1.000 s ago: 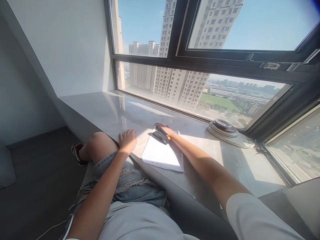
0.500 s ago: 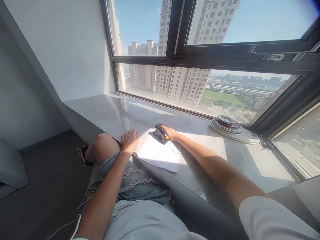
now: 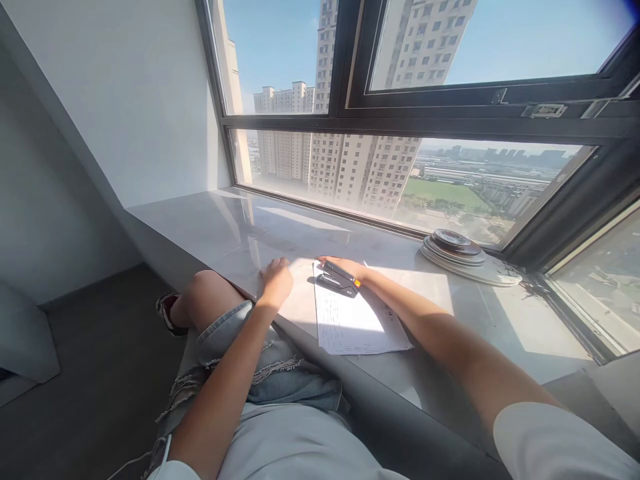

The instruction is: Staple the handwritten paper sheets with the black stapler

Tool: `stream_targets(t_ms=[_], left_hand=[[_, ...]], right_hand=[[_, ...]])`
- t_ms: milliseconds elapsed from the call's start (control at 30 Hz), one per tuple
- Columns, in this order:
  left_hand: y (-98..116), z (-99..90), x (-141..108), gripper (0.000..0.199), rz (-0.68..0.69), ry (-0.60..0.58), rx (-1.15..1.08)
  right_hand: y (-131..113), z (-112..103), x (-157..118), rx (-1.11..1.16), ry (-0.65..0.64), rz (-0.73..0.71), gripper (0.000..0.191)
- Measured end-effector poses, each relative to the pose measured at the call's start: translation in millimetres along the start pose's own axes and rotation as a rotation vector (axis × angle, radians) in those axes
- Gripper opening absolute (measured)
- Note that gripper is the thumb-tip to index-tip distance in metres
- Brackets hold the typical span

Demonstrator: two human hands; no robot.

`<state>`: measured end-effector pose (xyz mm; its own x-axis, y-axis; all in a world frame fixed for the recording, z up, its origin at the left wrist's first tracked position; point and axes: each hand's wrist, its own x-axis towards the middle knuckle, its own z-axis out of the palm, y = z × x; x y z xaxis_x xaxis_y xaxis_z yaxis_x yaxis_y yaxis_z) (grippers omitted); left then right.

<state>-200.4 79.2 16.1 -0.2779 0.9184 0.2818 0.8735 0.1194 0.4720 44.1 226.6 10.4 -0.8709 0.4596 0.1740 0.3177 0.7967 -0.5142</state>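
A black stapler (image 3: 340, 280) with an orange patch lies over the upper part of a stack of white paper sheets (image 3: 357, 327) on the grey window ledge (image 3: 200, 230). My right hand (image 3: 345, 267) is around the stapler's far side and rear end, its fingers partly hidden behind it. The top sheet carries lines of writing on its left part. To the left of the paper, my left hand (image 3: 277, 280) rests near the ledge's front edge, fingers bent and close together; what is under them, if anything, is hidden.
A stack of plates (image 3: 453, 250) stands by the window at the right. Dark window frames (image 3: 430, 127) rise behind the ledge. My bent knee (image 3: 213, 297) is against the ledge's front edge at the left.
The paper has turned and shifted right, and its written lines now show. The stapler has turned and moved right with my right hand. My left hand has moved right, its fingers more bent.
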Motion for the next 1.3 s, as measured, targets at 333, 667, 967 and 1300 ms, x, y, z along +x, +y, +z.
stream_targets(t_ms=[333, 667, 967, 1300], left_hand=[[28.6, 28.7, -15.5, 0.037, 0.349, -0.17, 0.016], [44.4, 27.7, -29.8, 0.036, 0.27, -0.134, 0.141], [28.7, 22.8, -22.4, 0.052, 0.296, -0.303, 0.033], [31.9, 13.9, -27.4, 0.06, 0.334, -0.233, -0.059]], right_hand=[[-30.9, 9.4, -10.7, 0.128, 0.531, 0.162, 0.023], [-79.2, 33.9, -75.2, 0.121, 0.44, 0.279, 0.036], [-53.5, 11.3, -78.6, 0.11, 0.444, 0.213, 0.031], [-32.5, 15.2, -79.9, 0.668, 0.522, 0.326, 0.034]])
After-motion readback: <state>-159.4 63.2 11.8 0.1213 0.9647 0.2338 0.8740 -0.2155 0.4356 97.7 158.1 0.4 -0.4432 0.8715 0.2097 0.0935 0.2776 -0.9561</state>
